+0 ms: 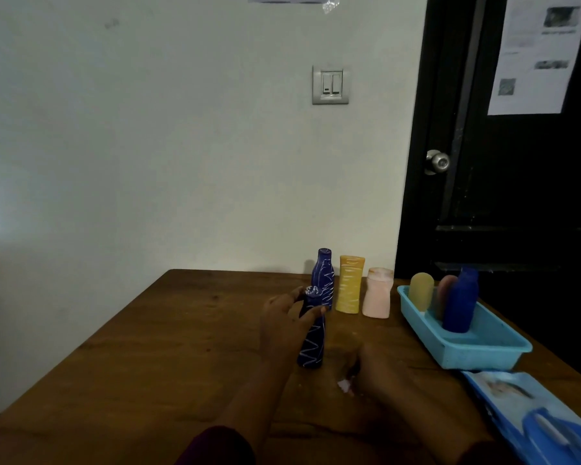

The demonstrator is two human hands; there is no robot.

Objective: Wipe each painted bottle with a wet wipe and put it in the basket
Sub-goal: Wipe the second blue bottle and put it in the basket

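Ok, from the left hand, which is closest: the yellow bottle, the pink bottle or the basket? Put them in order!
1. Yellow bottle, just beyond the left hand, to its right.
2. Pink bottle, next along on the right.
3. Basket, far right.

You work at a brown wooden counter (182, 347) in dim light. Straight beyond your left grip (287, 322) rises a plain white wall (148, 146), with a grey two-rocker light switch (330, 84) high above it. To that grip's far right stands a black door (517, 196) with a round metal knob (437, 161) and a printed paper sheet (537, 52) stuck on it.
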